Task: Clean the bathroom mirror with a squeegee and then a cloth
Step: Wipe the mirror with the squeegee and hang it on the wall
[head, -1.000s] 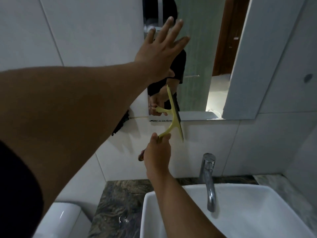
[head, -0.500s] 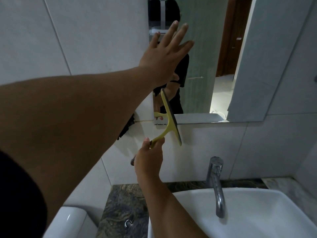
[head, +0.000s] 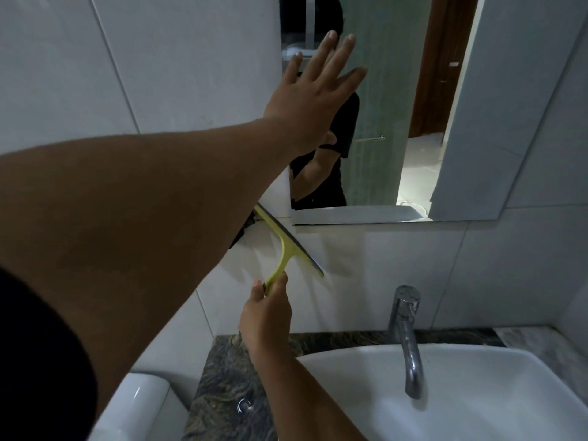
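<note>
Below mirror edge, right hand grips squeegee — left hand fingers splayed.

Colours near the hands: yellow-green, white, chrome, dark stone.

squeegee above the right hand: yellow-green handle and frame, dark blade edge. Wall tiles left of the left hand: plain pale grey-white. Sink right of the right hand: white. Tap: shiny chrome. Countertop below the right hand: dark grey-brown with swirling veins. In the mirror, a black shirt beside a pale green surface and a brown door.
</note>
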